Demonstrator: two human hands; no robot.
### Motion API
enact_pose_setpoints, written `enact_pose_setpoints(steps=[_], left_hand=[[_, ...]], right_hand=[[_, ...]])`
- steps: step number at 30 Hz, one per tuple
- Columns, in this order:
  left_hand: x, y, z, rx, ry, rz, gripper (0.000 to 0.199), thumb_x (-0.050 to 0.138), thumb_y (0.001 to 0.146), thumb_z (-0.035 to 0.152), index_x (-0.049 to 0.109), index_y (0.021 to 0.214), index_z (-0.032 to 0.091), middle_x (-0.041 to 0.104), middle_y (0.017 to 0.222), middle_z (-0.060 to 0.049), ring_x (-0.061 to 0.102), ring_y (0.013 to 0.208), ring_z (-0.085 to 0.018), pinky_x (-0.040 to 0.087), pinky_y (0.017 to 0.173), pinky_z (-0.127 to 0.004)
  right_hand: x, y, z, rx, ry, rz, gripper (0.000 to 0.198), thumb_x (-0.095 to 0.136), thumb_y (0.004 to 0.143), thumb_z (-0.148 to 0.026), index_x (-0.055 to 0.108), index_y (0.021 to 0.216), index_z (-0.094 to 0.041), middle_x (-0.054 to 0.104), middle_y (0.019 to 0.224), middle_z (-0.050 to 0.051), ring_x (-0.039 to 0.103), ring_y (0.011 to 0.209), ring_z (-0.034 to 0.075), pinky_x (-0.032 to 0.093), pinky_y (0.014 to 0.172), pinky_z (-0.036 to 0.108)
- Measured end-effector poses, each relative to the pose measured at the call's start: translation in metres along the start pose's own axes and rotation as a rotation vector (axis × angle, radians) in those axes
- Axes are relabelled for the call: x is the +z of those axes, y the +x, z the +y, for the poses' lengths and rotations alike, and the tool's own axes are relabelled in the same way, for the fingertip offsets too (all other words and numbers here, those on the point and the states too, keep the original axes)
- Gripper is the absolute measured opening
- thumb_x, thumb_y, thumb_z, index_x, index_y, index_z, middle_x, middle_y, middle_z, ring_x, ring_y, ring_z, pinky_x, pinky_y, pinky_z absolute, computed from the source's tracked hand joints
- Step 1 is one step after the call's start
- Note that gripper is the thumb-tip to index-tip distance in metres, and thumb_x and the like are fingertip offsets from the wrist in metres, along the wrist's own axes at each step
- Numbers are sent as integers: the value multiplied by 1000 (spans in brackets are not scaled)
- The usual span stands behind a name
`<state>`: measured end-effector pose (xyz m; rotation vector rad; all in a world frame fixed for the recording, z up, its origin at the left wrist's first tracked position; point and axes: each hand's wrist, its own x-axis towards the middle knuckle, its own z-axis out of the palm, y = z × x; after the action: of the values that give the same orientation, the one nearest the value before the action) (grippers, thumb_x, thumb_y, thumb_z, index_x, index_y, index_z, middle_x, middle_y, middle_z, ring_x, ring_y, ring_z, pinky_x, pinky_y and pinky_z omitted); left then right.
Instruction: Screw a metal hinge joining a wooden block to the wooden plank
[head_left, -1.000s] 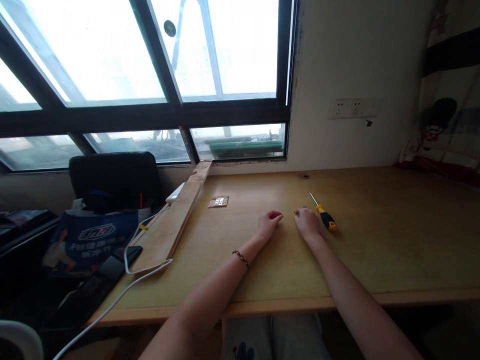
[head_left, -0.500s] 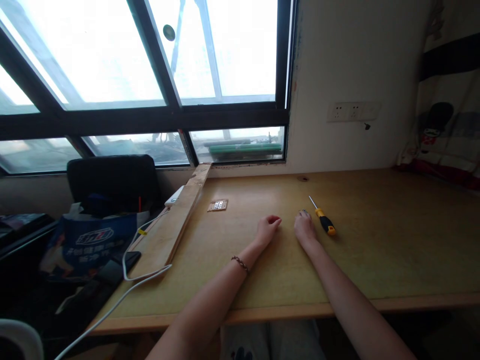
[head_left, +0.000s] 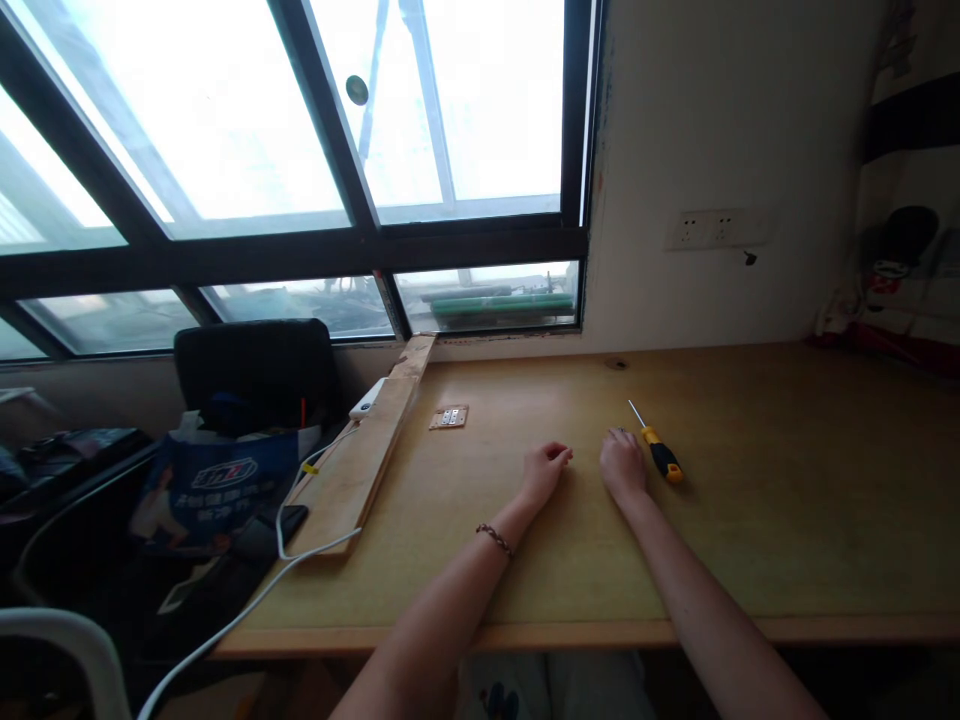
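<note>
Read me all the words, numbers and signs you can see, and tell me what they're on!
Nothing is clear enough to quote.
Blue bag, logo: big pale letters, too blurred to read.
Blue bag, under the logo: pale characters, also too blurred.
Screwdriver: no writing I can make out.
Green disc on the window: no writing I can make out.

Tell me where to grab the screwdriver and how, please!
Take the screwdriver by its thick black-and-yellow grip, probably from above and the right: the grip lies nearest you, the thin metal shaft points away, and the right hand is close on the left.
</note>
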<state>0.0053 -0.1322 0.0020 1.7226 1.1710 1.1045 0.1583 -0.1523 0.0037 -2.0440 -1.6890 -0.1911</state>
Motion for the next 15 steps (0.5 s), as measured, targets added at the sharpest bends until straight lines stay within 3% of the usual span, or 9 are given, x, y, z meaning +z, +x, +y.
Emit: enact_pose_setpoints(steps=[4, 8, 10, 12, 15], left_hand=[[-24, -20, 11, -14, -21, 47, 31, 49, 76, 42, 63, 67, 16, 63, 56, -3, 55, 51, -12, 41, 53, -22], [-99, -33, 18, 2, 88, 176, 40, 44, 79, 49, 61, 62, 16, 59, 49, -2, 53, 47, -12, 40, 52, -22], [-152, -31, 18, 12, 183, 321, 39, 42, 80, 48, 62, 68, 16, 62, 57, -3, 56, 53, -14, 41, 56, -23], [-206, -24, 15, -27, 312, 494, 33, 42, 82, 42, 61, 76, 15, 65, 69, -4, 59, 64, -15, 42, 61, -24], [-274, -13, 6, -169, 541, 701, 20, 49, 80, 32, 57, 84, 14, 63, 78, -2, 58, 80, -17, 40, 72, -25]], right_hand=[[-11, -4, -8, -104, 196, 66, 30, 37, 84, -14, 63, 100, -11, 62, 102, 13, 49, 101, 21, 32, 92, 32], [-24, -27, -40, -161, 555, -14, 27, 41, 83, -21, 66, 90, -13, 65, 96, 12, 55, 94, 22, 39, 86, 34], [-28, -50, -71, -99, 816, -142, 26, 44, 82, -27, 67, 84, -15, 66, 87, 10, 60, 83, 21, 44, 77, 33], [-30, -76, -113, 7, 1113, -370, 26, 47, 80, -32, 66, 82, -14, 67, 77, 8, 62, 71, 20, 47, 67, 31], [-27, -113, -183, 120, 1469, -759, 31, 52, 74, -36, 62, 91, -12, 63, 98, 11, 63, 61, 16, 46, 51, 26]])
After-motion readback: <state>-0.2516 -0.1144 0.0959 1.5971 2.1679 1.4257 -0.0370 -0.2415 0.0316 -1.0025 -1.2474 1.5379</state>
